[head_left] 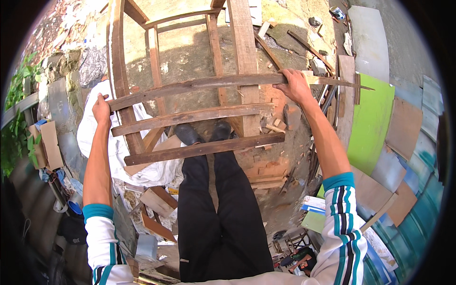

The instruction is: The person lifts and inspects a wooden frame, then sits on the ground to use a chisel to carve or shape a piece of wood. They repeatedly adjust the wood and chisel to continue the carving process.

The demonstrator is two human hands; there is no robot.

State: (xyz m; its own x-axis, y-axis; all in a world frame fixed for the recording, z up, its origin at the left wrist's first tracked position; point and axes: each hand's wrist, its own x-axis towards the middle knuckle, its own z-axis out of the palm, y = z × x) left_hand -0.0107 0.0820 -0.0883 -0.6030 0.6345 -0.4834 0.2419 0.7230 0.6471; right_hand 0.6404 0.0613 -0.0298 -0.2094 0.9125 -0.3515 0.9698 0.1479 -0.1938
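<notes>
Across the middle of the frame, a long slat (190, 86) spans a wooden frame (243, 42), with the left hand (101, 110) at its left end and the right hand (295, 87) well to the right; the fingers of both are closed around it. Below it, a middle slat (194, 118) and a lower slat (204, 148) also lie across the wooden frame. The ground (185, 57) is rough and earthy, sunlit at upper centre and shaded lower down, with wood scraps (275, 126) scattered at centre right. A crumpled white sheet (164, 172) spreads under the wooden frame's left side, left of the dark shoes (189, 135). Along the right edge runs teal corrugated metal (411, 242), with a lime-green panel (373, 123) and brown boards (404, 126) beside it. At upper right stands a pale panel (370, 38); leafy plants (19, 90) fill the far left, and a blue cup (75, 207) sits at lower left.
</notes>
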